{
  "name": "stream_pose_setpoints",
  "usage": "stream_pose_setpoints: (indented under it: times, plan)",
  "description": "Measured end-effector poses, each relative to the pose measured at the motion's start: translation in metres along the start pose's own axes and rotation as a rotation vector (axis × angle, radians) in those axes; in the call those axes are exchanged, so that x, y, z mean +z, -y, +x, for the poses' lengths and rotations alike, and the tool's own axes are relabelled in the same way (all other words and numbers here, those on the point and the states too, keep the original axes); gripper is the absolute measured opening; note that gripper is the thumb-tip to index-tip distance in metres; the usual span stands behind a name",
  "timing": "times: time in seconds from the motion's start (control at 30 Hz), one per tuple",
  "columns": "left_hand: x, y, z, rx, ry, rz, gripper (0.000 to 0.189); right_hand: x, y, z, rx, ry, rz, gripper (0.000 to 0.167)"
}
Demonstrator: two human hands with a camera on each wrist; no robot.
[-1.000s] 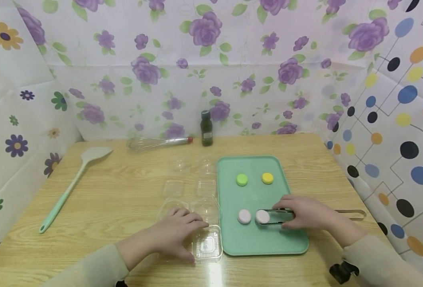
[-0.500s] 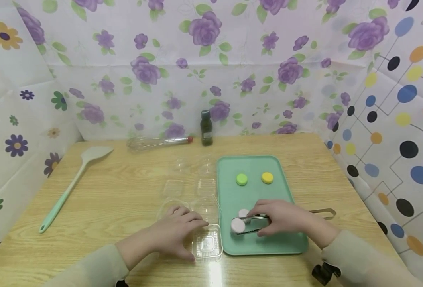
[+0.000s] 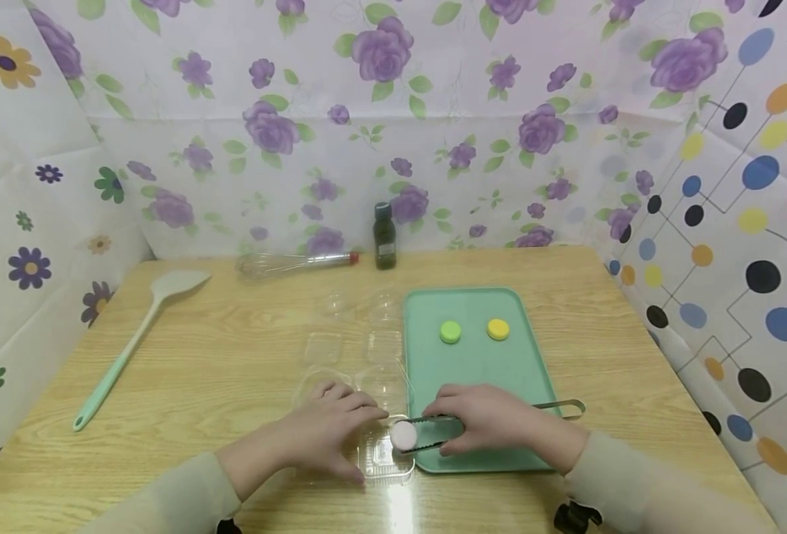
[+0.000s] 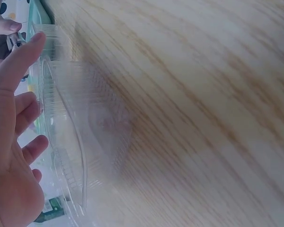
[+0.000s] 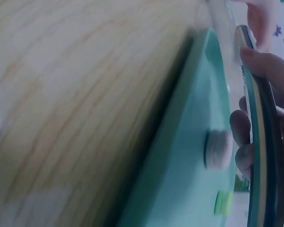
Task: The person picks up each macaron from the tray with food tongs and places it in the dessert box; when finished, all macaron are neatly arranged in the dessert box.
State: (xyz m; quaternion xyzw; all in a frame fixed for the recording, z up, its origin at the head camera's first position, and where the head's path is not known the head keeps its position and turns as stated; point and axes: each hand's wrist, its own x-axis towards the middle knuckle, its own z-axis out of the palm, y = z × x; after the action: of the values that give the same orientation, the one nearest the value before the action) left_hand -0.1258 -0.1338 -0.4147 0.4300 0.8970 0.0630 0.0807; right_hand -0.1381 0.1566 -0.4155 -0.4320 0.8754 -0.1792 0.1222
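Metal tongs (image 5: 266, 156), held in the right hand (image 3: 483, 419), pinch a pale pink macaron (image 3: 403, 436) between serrated tips, thumb on one arm, fingers on the other. Macaron sits over the right part of a clear plastic container (image 3: 383, 467); contact with its base cannot be told.

Left to right from here. Far left: white cloth with coloured daisies (image 3: 66, 215). On the wood-grain table (image 3: 219, 334), a spatula (image 3: 133, 341) lies aslant, pale blade away, mint handle toward the near left. Balloon whisk (image 3: 296, 263) along the back, red end pointing right.

Left hand (image 3: 323, 430): fingers spread and relaxed across the left part of the container; no pinch seen. Beyond it, more transparent plastic packaging (image 3: 323, 348), edges faint.

Dark bottle (image 3: 385, 241) upright at the back, just right of the whisk. Pale label on its front; lettering too small to read.

Mint-green tray (image 3: 480, 371) right of the plastic. On it, green macaron (image 3: 450, 331) left, yellow macaron (image 3: 498, 329) right. Second pink macaron (image 5: 219, 149) shows on the tray in the right wrist view. Far right: cloth with coloured dots (image 3: 733, 245).
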Motion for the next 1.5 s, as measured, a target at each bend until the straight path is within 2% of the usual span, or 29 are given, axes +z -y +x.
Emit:
stream_pose_setpoints:
  times: [0.33,0.5,0.83,1.4,1.5]
  plan:
    - [0.0,0.001,0.001,0.006,0.001,-0.011,0.087,0.004,0.017,0.01,-0.029,-0.023,-0.119,0.045]
    - [0.001,0.002,0.002,0.001,0.0,-0.012,0.088,0.002,0.024,0.013,-0.006,-0.006,-0.168,0.045]
    - [0.002,0.002,0.001,-0.001,-0.013,-0.024,0.087,-0.003,0.036,0.019,-0.046,0.041,-0.323,0.042]
    - [0.001,0.002,0.0,-0.001,-0.018,-0.032,0.085,-0.008,0.043,0.018,-0.015,0.053,-0.32,0.044]
    - [0.002,0.002,-0.001,0.001,-0.021,-0.031,0.086,-0.009,0.042,0.016,0.006,0.06,-0.278,0.046]
